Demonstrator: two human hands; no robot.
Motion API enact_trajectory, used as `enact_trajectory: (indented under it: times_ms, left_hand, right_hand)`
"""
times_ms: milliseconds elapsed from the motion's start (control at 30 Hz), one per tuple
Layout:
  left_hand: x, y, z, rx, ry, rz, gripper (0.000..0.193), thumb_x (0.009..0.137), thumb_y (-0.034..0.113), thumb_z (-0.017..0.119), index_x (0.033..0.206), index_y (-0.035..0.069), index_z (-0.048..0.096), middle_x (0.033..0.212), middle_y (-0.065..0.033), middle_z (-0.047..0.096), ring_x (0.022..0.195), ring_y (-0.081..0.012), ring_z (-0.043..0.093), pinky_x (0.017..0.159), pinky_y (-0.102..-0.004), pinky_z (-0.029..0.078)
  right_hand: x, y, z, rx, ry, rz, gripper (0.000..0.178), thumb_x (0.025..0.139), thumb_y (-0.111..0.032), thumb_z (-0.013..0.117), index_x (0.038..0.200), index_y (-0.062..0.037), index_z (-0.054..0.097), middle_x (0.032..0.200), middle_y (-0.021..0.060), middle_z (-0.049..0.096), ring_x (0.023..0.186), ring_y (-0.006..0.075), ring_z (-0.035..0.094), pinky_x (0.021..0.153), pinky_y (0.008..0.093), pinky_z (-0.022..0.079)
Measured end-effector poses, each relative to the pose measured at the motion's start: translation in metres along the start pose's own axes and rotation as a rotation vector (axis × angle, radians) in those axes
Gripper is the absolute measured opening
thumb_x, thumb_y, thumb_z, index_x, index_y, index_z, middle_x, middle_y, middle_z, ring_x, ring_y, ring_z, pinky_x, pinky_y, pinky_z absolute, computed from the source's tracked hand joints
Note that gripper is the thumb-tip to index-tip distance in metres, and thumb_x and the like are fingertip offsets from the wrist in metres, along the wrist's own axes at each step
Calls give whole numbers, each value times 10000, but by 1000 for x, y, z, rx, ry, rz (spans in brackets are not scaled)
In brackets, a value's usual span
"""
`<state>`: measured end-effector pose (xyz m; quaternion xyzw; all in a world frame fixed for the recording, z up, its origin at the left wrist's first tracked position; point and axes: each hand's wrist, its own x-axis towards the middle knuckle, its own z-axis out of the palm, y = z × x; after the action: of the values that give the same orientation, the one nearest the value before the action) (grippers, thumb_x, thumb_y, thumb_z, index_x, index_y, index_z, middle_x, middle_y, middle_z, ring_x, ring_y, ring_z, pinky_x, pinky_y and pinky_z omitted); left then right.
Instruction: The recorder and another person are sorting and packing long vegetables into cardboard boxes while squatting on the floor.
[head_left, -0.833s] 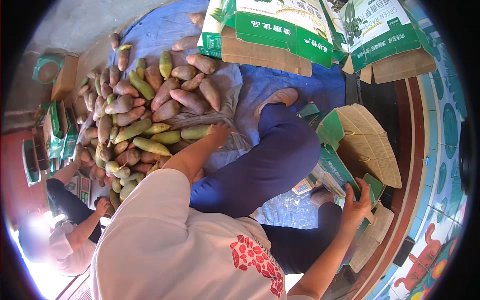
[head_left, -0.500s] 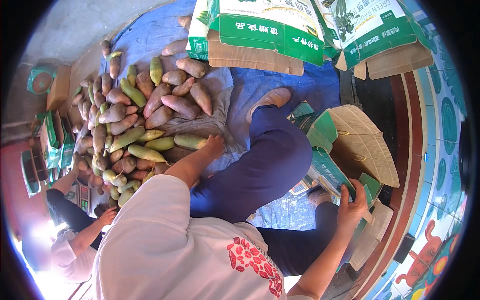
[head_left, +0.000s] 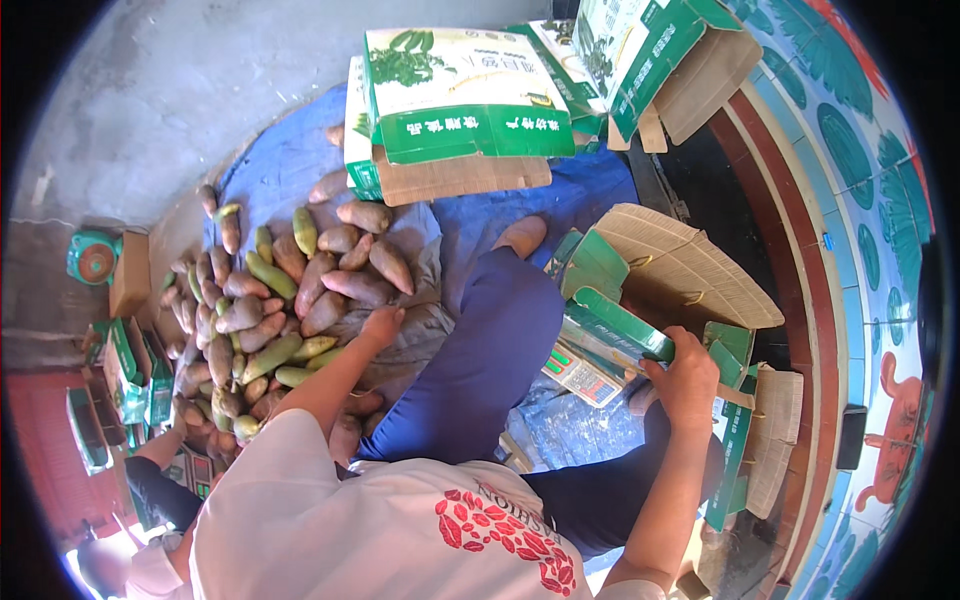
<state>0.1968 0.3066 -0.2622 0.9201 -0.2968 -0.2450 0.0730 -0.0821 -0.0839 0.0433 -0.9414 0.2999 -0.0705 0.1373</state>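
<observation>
My left hand (head_left: 383,325) is low over the near right edge of a heap of radishes (head_left: 240,315), some green and some purplish-pink. Its fingers look bent and partly hidden, and my forearm covers the radishes below. On the right, my right hand (head_left: 685,385) grips the near edge of an open green cardboard box (head_left: 625,335), thumb on one side and fingers over the other. The box's tan lid (head_left: 700,265) is folded back and has yellow cord loops. Its contents are hidden from here.
A weighing scale (head_left: 585,378) lies partly under the box. White-and-green cartons (head_left: 470,90) stand at the far side on a blue sheet (head_left: 595,190). At lower left a co-worker's arm (head_left: 160,450) reaches the heap. A fan (head_left: 92,257) and a dark phone-like object (head_left: 852,437) are also around.
The view has shifted. My left hand has moved further over the heap, covering the green radish by its fingers. My right hand has pulled the box edge up, exposing more of the scale.
</observation>
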Motion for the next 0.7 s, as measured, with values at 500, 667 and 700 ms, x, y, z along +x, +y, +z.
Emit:
enact_trajectory:
  times_ms: [500,667,700]
  left_hand:
    - [-37,113,-202,-1256,363,-99,364,973,307,410,1138,38,590,1052,-74,588,909,-151,565,739,-285,517]
    - [-56,163,-269,-1307,453,111,390,979,314,391,1080,-11,581,1126,-116,579,979,-171,555,775,-308,523]
    - [-58,169,-280,-1340,480,210,354,986,304,369,966,7,562,1191,-160,548,1006,-199,559,810,-353,522]
  right_hand:
    - [0,4,22,-35,211,13,290,701,-197,739,821,-51,518,739,141,619,709,315,624,610,405,493]
    - [1,3,23,57,269,-246,191,700,-109,702,761,-46,532,706,117,590,678,313,595,611,399,481]
    - [1,4,23,64,259,-263,190,696,-108,703,767,-50,537,709,112,586,685,307,595,616,396,482]
